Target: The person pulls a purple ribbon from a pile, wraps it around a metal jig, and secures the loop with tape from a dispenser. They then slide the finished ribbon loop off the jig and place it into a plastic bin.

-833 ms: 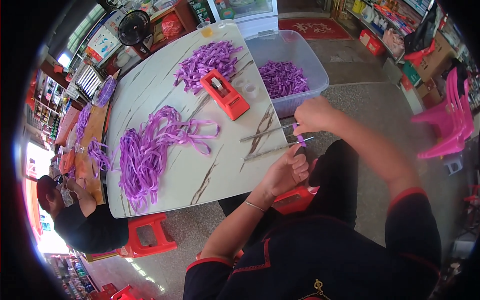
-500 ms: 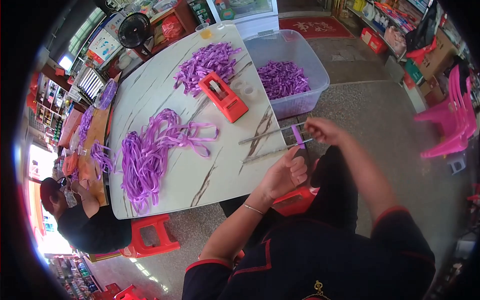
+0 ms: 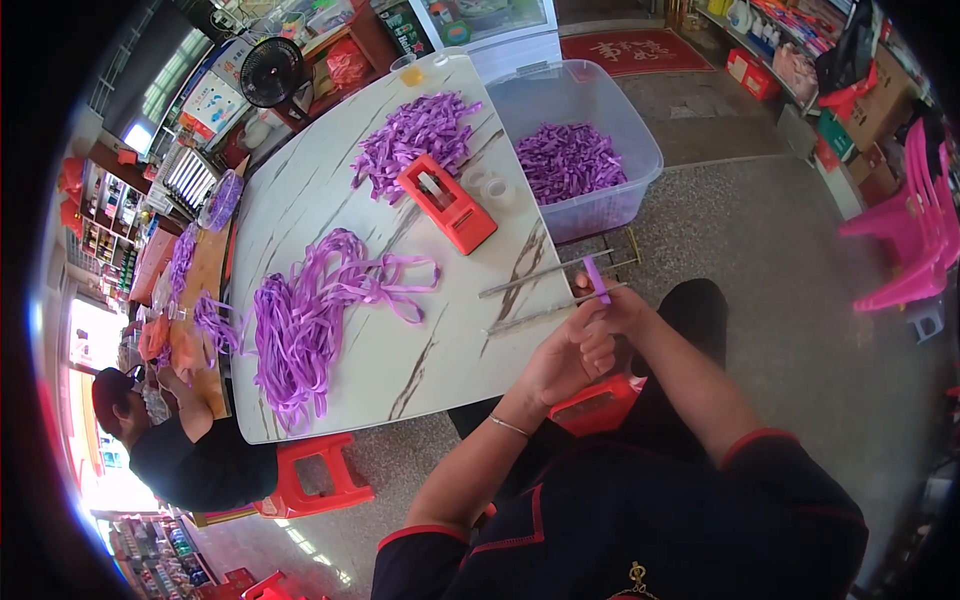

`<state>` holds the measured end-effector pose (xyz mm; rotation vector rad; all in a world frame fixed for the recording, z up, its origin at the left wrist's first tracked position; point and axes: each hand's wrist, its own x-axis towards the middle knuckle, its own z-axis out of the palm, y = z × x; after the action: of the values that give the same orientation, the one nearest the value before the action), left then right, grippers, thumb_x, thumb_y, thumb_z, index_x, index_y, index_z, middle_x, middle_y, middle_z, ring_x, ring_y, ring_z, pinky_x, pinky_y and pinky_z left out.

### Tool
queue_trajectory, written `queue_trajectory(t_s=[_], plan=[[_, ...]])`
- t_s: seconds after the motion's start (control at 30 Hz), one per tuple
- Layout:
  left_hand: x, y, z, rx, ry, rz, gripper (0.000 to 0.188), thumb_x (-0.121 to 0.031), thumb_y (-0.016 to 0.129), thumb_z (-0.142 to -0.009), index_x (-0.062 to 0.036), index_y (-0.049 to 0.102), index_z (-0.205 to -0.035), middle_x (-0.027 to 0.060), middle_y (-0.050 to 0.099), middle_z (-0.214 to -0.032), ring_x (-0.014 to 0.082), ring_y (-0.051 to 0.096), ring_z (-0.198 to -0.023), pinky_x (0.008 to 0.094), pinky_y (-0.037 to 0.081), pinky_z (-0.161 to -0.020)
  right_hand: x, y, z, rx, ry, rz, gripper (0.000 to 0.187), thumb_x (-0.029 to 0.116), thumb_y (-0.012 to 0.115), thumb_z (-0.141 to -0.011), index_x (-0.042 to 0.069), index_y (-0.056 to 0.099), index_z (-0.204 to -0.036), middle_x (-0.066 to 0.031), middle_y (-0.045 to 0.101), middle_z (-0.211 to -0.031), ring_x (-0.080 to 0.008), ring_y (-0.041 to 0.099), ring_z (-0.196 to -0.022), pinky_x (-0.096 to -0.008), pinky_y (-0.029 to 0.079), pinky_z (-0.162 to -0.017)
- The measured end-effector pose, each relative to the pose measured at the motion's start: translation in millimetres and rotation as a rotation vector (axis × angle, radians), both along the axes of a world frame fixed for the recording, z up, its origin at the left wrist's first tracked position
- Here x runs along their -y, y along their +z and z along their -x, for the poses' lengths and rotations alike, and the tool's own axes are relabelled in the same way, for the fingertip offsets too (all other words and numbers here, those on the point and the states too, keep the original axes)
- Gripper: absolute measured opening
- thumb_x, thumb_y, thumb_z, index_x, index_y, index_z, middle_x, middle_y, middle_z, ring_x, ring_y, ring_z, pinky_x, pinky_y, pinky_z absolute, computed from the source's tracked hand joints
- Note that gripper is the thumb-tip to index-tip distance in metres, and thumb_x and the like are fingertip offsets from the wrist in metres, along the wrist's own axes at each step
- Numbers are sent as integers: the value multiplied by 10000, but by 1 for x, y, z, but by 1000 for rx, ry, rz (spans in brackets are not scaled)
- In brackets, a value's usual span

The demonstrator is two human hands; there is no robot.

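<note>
A short band of purple ribbon [image 3: 596,279] spans two thin metal rods [image 3: 530,277] that jut over the table's right edge. My left hand [image 3: 572,362] is closed, its fingers curled and its thumb pressed at the band's near end beside the nearer rod. Right against it, my right hand [image 3: 624,309] has its fingers bent around the band's near end; what they pinch is partly hidden. Long loose purple ribbons [image 3: 297,330] lie in a heap to the left on the table.
On the marble-patterned table [image 3: 440,345] are a red tape dispenser [image 3: 448,204], clear tape rolls [image 3: 497,188], a pile of short purple loops [image 3: 415,142] and a cup [image 3: 408,70]. A clear bin [image 3: 590,207] holds more loops. Another person [image 3: 190,450] sits at the left.
My right hand has come from beyond the far rod toward me and left, meeting my left hand at the band's near end. My left hand has barely moved.
</note>
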<state>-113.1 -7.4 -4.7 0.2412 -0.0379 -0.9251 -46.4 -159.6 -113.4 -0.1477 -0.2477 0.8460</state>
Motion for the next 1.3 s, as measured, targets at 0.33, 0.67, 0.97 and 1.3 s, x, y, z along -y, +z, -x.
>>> queue_trajectory(t_s=[0.33, 0.67, 0.97, 1.3], plan=[[-1, 4, 1, -33, 13, -11, 399, -100, 473, -795, -121, 459, -1193, -26, 313, -634, 91, 319, -595, 227, 328, -591, 32, 42, -5, -31, -81, 725, 176, 235, 575, -836, 79, 604, -912, 33, 575, -759, -12, 439, -533, -168, 254, -412], [0, 1, 2, -33, 21, -14, 401, -88, 460, -795, -122, 468, -1195, -30, 308, -630, 87, 314, -592, 227, 323, -595, 48, 84, -17, 44, -22, 1137, 216, 257, 567, -824, 63, 628, -897, 63, 504, -671, 5, 318, -454, -148, 178, -369], [-2, -2, 2, -50, 27, 16, 389, -87, 465, -798, -124, 487, -1185, -32, 304, -630, 85, 310, -592, 227, 322, -596, 51, 122, -15, 59, 39, 1222, 434, 445, 572, -818, 43, 643, -966, 82, 422, -623, 3, 270, -453, -154, 165, -369], [-2, 1, 2, -56, 29, -22, 400, -91, 466, -789, -130, 473, -1187, -30, 303, -629, 88, 311, -593, 228, 321, -593, 49, 95, 1, 110, -122, 1264, 274, 286, 602, -822, 60, 647, -970, 84, 396, -622, -2, 288, -468, -155, 180, -377]])
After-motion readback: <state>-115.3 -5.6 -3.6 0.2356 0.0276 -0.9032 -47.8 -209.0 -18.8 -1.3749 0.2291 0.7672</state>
